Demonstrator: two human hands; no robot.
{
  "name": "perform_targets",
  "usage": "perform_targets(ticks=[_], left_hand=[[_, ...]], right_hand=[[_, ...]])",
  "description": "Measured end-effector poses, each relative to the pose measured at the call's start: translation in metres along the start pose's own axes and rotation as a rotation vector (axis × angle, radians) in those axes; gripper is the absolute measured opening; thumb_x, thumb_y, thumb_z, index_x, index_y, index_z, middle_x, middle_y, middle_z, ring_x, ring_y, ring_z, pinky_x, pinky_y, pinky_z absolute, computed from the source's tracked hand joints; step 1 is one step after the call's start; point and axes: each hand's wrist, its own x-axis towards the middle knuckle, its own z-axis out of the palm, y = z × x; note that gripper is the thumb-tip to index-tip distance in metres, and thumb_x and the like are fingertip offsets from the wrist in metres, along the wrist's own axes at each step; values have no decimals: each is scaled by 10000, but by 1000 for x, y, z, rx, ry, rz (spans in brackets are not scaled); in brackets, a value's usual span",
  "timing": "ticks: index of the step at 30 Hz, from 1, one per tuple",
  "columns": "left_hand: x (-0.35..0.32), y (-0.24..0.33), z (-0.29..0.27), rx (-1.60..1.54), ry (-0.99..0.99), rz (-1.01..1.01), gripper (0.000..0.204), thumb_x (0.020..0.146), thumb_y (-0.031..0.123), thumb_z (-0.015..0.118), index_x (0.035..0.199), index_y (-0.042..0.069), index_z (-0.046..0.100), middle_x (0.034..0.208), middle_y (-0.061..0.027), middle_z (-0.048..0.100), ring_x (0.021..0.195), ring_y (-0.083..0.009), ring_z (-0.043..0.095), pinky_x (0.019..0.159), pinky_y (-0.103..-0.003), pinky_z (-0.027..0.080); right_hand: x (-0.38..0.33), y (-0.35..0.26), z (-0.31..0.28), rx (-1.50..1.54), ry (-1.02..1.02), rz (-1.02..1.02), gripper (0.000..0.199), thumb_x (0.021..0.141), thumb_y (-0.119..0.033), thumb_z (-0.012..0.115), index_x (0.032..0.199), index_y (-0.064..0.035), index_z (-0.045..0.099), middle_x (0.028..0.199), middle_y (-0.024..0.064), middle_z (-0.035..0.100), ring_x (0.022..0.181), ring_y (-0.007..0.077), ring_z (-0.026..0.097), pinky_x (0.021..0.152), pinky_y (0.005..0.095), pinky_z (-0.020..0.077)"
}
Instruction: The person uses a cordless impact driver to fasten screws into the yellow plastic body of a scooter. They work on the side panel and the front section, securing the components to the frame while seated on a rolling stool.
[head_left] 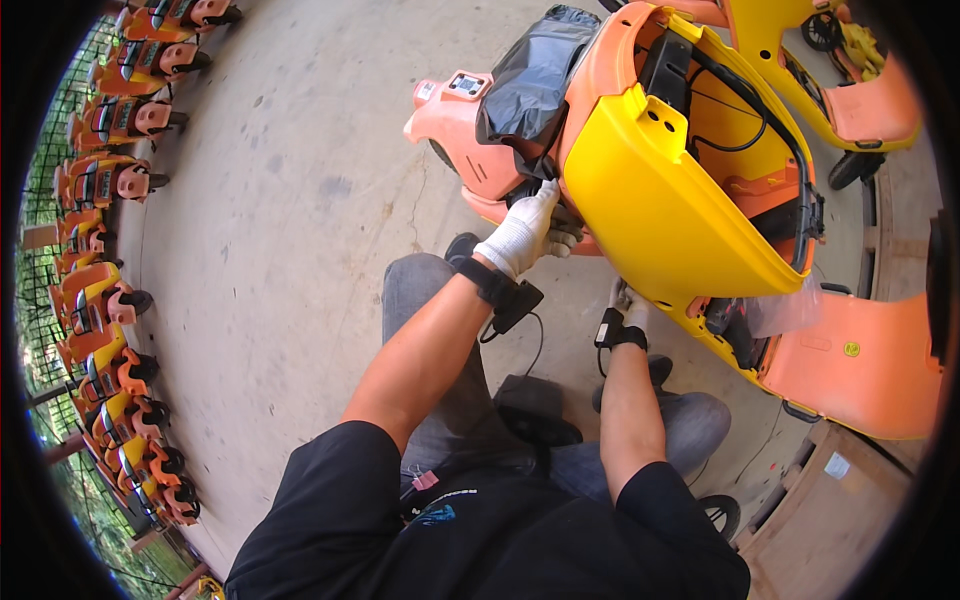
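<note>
The person's black shirt (500,540) fills the lower edge, with grey trousers (440,330) and bent knees beyond it. Both bare forearms reach up from there toward a scooter (640,190) with its yellow and orange body panels loosened and tilted.

The left hand (522,230), in a white glove with a black strap and small device at the wrist, is pressed against the scooter where the orange front section meets the yellow panel (660,200). Its fingers curl in around a dark part there, gripping it, though what exactly they close on is hidden in shadow.

The right hand (628,305), also gloved and strapped at the wrist, is tucked under the lower edge of the yellow panel. Most of it is covered by the panel, so I cannot tell whether it is clenched or loose.

A black plastic bag (535,75) covers the scooter's handlebar area, just above the left hand. Black cables (740,110) run inside the opened shell. An orange footboard (860,370) sticks out to the right, with a wooden crate (830,500) below it. A second yellow and orange scooter (850,70) stands behind.

The floor (300,200) is bare concrete. Along the left rim, well apart from the person, a long row of orange and yellow scooters (110,240) stands parked beside a wire fence (40,250).
</note>
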Motion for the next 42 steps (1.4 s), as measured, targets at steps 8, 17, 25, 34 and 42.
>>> perform_targets(ticks=[8, 17, 25, 34, 42], left_hand=[[1, -2, 4, -71, 64, -14, 632, 1033, 466, 276, 968, -64, 614, 772, -174, 647, 558, -210, 578, 505, -312, 483], [-3, -5, -3, -237, -43, 69, 510, 952, 308, 331, 1055, -136, 561, 928, -266, 660, 707, -292, 645, 625, -359, 551], [-10, 2, 9, -209, -141, 32, 342, 782, -123, 323, 1064, -202, 501, 1103, -307, 613, 963, -391, 669, 820, -444, 607], [-9, -3, -13, -218, -300, 74, 400, 811, -119, 319, 1178, -222, 439, 1192, -343, 556, 1044, -458, 629, 900, -495, 573], [-12, -2, -12, -178, -354, 107, 388, 835, -100, 350, 1191, -198, 469, 1206, -332, 559, 1065, -460, 626, 918, -494, 557]], right_hand=[[-18, -16, 4, -699, 80, 13, 321, 865, 79, 471, 1166, 6, 552, 1028, 181, 663, 926, 320, 676, 842, 479, 576], [-197, -149, 114, -1818, -570, 127, 239, 867, -115, 595, 1028, 47, 666, 868, 112, 714, 714, 178, 691, 638, 298, 566], [-135, -308, 57, -2289, 7, -844, 436, 719, -158, 650, 1121, 11, 662, 1023, 228, 693, 999, 375, 652, 891, 397, 511], [-109, -269, 68, -2509, 245, -723, 569, 693, -117, 693, 1237, -36, 546, 1142, 231, 654, 1092, 389, 615, 945, 423, 494], [-108, -277, 58, -2447, 60, -793, 673, 612, -277, 772, 1220, -64, 577, 1121, 197, 663, 1072, 378, 621, 937, 405, 500]])
